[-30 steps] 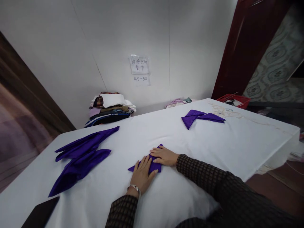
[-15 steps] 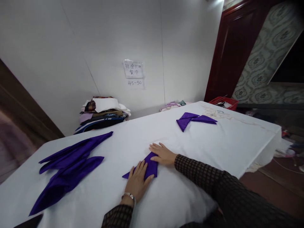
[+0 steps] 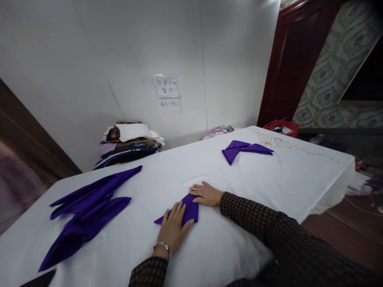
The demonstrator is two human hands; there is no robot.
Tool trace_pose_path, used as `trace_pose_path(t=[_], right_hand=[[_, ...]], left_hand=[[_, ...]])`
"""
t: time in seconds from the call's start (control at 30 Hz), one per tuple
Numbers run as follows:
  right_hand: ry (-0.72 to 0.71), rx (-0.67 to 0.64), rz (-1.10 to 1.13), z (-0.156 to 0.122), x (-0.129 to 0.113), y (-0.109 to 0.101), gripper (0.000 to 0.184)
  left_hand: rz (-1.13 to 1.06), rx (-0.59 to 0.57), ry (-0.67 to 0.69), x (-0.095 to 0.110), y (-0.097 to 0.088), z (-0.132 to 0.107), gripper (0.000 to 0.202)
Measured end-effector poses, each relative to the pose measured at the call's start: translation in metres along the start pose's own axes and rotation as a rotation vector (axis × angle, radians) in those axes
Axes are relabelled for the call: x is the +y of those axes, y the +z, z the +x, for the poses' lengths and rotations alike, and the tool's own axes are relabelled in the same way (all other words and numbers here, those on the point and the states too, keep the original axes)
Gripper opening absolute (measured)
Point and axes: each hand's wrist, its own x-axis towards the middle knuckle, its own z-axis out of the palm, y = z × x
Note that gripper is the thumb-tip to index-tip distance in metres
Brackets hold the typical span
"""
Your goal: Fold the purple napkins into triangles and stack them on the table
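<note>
A purple cloth napkin (image 3: 190, 209), folded into a pointed shape, lies on the white-covered table (image 3: 239, 231) in front of me. My left hand (image 3: 173, 227) rests flat across its left half, fingers stretched out, a silver bracelet at the wrist. At the top right corner of the napkin, my right hand (image 3: 207, 194) lies with its fingers spread, partly on the cloth and partly on the tablecloth. Both palms hide parts of the folds.
Loose purple napkins (image 3: 89, 211) lie on the left; folded purple ones (image 3: 235, 150) sit at the far right. Beyond the table's back edge are stacked clothes (image 3: 131, 141), and a red basket (image 3: 295, 129) stands at the far right corner. A dark object (image 3: 40, 279) shows bottom left.
My right hand has shifted very slightly at the napkin's top corner, uncovering a bit more cloth. The left hand and the other napkins stay as they were.
</note>
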Motion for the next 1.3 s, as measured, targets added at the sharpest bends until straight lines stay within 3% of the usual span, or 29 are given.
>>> trace_pose_path(t=[0.2,0.3,0.4,0.5,0.77,0.93,1.03,1.13,1.3], right_hand=[[0.174,0.083,-0.048,0.005,0.005,-0.009,0.057],[0.076,0.117,-0.056,0.006,-0.008,-0.008,0.061],[-0.068,0.046,-0.031,0.005,-0.019,-0.001,0.058],[-0.076,-0.005,0.01,0.005,-0.017,0.007,0.053],[0.138,-0.006,-0.012,0.008,0.023,0.002,0.053],[0.328,0.086,0.019,0.007,0.034,-0.007,0.058],[0.2,0.14,0.01,0.003,0.017,-0.007,0.058],[-0.007,0.057,-0.016,-0.003,-0.003,0.002,0.057],[0.014,-0.018,-0.026,-0.009,-0.007,0.018,0.058]], left_hand=[[0.003,0.008,-0.001,0.003,-0.003,-0.001,0.063],[0.011,0.001,-0.002,0.003,-0.003,-0.001,0.065],[0.019,0.001,-0.003,0.002,-0.002,-0.001,0.066],[0.021,-0.011,-0.003,0.003,-0.001,-0.002,0.066],[-0.005,-0.014,-0.002,0.01,-0.006,-0.004,0.068],[-0.035,-0.005,0.0,0.011,-0.005,-0.005,0.069],[-0.048,-0.003,0.005,0.01,-0.004,-0.005,0.069],[-0.054,-0.006,0.004,0.01,-0.004,-0.005,0.069],[-0.052,-0.004,0.01,0.013,-0.005,-0.006,0.07]])
